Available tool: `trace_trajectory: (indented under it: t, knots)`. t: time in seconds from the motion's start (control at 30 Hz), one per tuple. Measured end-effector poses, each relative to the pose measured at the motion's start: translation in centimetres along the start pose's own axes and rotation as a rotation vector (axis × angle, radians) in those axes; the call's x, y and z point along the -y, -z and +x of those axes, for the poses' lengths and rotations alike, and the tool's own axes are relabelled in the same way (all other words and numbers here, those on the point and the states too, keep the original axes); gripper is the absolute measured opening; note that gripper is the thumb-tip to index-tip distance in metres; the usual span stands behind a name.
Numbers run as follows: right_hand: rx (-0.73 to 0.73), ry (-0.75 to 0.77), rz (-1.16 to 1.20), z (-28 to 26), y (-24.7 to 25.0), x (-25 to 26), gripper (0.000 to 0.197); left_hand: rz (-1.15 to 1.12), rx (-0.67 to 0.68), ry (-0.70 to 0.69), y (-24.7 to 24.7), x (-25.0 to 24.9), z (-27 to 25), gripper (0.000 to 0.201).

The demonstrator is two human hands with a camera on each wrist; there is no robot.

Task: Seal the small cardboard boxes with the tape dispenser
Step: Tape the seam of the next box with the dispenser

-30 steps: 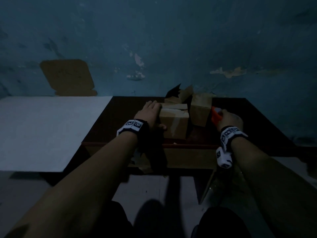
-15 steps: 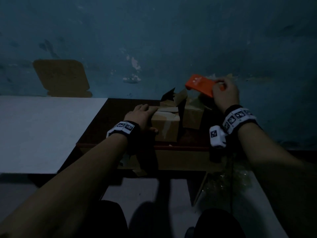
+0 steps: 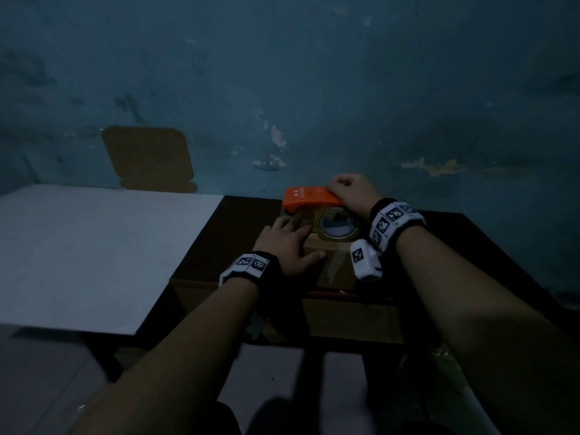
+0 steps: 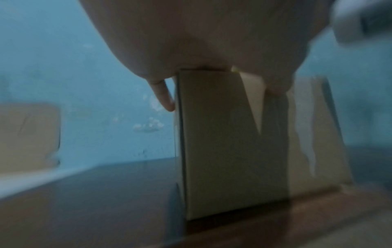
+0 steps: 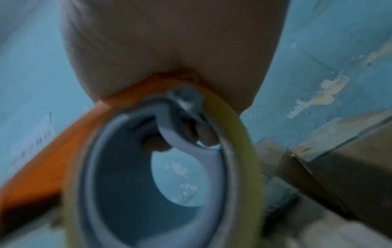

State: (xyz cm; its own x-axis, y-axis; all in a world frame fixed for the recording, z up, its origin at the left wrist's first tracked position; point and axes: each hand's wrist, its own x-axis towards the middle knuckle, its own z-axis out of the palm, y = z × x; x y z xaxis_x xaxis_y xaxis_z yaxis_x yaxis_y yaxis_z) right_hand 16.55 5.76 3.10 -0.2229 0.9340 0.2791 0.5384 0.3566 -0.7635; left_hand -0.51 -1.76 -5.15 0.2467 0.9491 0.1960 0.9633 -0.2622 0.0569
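Note:
A small cardboard box [image 3: 334,262] stands near the front edge of a dark wooden table [image 3: 219,246]. My left hand [image 3: 287,243] lies flat on the box's top, thumb down its front face; in the left wrist view the box [image 4: 229,142] fills the middle below the palm [image 4: 191,42]. My right hand [image 3: 351,191] grips an orange tape dispenser [image 3: 309,199] with its tape roll [image 3: 337,226], held over the back of the box top. The right wrist view looks through the roll [image 5: 169,176], fingertips [image 5: 199,135] curled inside its orange frame [image 5: 53,159].
A white board [image 3: 94,252] lies to the left of the table. A flat cardboard piece [image 3: 147,158] leans on the blue wall. Another cardboard box [image 5: 350,159] sits to the right of the dispenser in the right wrist view.
My right hand lifted the dispenser from the table's right side, swung it up and left, then brought it down onto the box top. The left hand stayed on the box.

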Motion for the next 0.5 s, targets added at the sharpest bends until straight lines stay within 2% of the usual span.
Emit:
trace_trajectory:
  t: [0.07,0.1,0.17,0.2,0.23,0.27,0.3,0.37,0.43,0.5]
  knots:
    - [-0.013,-0.016,0.034,0.1,0.1,-0.3,0.028,-0.186,-0.004,0.022,0.0,0.8,0.0,0.067]
    - [-0.017,-0.015,0.062,0.1,0.2,-0.4,0.030,-0.357,-0.005,0.047,0.0,1.3,0.0,0.061]
    - [-0.026,-0.012,0.087,-0.2,0.4,-0.3,0.035,-0.874,-0.039,0.146,0.4,1.9,-0.1,0.044]
    - [-0.030,-0.011,0.093,-0.2,0.4,-0.3,0.036,-1.184,-0.052,0.237,0.8,1.9,-0.2,0.043]
    - [-0.031,-0.006,0.098,-0.3,0.3,-0.3,0.035,-1.463,-0.055,0.335,1.3,1.8,-0.2,0.050]
    - [-0.028,-0.001,0.101,-0.2,0.3,-0.3,0.033,-1.661,-0.069,0.423,2.0,1.8,-0.1,0.057]
    - [-0.018,0.001,0.099,-0.2,0.2,-0.3,0.030,-1.762,-0.093,0.490,2.8,1.7,-0.1,0.062]
    - [0.006,-0.002,0.080,-0.1,0.1,-0.2,0.023,-1.702,-0.130,0.541,4.1,1.6,0.1,0.063]
    - [0.014,-0.002,0.071,0.0,0.0,-0.1,0.021,-1.511,-0.174,0.516,4.5,1.7,0.6,0.050]
    - [0.017,-0.008,0.071,0.0,0.0,-0.2,0.021,-1.352,-0.160,0.465,4.1,2.1,1.0,0.037]
